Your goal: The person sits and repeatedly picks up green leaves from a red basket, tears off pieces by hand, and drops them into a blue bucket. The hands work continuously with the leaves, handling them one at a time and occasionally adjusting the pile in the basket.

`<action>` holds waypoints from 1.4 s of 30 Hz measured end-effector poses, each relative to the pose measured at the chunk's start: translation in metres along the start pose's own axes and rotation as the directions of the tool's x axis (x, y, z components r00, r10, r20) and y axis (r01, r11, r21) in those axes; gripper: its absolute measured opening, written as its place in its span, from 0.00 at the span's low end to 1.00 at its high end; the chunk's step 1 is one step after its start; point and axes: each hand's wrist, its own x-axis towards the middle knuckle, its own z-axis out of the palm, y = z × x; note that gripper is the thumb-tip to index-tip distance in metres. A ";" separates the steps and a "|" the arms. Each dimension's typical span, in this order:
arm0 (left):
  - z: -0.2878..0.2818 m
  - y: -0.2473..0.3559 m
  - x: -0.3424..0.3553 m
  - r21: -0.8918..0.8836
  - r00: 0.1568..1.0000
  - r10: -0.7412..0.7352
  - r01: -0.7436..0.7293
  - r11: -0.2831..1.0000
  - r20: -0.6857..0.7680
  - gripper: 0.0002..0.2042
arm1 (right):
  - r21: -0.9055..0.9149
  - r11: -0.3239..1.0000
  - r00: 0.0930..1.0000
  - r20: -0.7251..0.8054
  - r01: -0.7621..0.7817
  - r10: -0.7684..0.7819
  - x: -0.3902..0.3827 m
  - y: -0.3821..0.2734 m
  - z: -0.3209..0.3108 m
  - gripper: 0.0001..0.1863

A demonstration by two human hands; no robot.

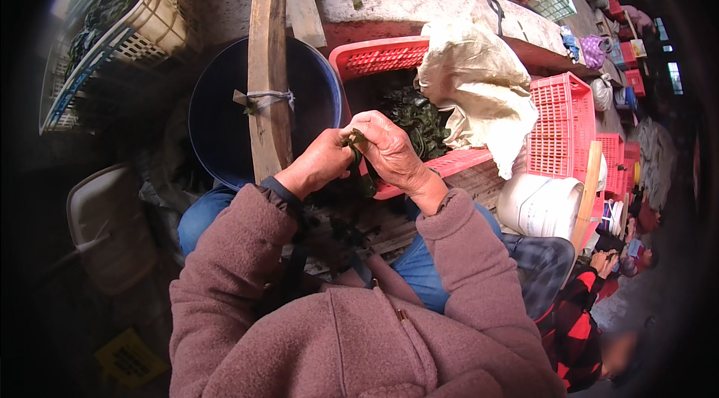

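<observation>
My left hand [322,162] and my right hand [389,158] are close together, fingers pinched on a dark green leafy strand [359,162] that hangs between them. Just beyond them, a red basket [382,53] holds dark wet greens [404,121], with a cream cloth sack [479,83] draped over its right part. To the left sits a blue barrel [217,113] with a weathered wooden plank [266,76] lying across it, tied with string.
Crates of dark greens [138,23] stand upper left. A concrete ledge [359,1] runs behind. More red crates [562,110], a white bucket [535,207] and a co-worker in red-and-black check [577,323] are at right. A pale seat [108,226] lies at left.
</observation>
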 end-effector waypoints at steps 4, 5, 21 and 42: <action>-0.005 -0.002 0.005 -0.072 0.999 -0.023 0.020 0.997 -0.042 0.06 | 0.051 0.973 0.958 -0.172 -0.224 0.230 -0.005 0.006 0.006 0.08; -0.005 -0.002 0.005 -0.059 0.998 0.007 -0.011 0.998 -0.055 0.07 | 0.106 0.949 0.929 -0.195 -0.298 0.314 -0.006 0.007 0.007 0.10; -0.007 -0.013 -0.009 0.480 0.853 0.514 -0.415 0.773 -0.090 0.07 | 0.665 0.294 0.583 0.262 -0.687 0.769 -0.016 0.001 0.008 0.14; -0.005 -0.017 -0.001 0.034 0.975 0.157 -0.154 0.987 -0.155 0.11 | 0.590 0.472 0.703 0.249 -0.656 0.666 -0.028 0.012 0.001 0.10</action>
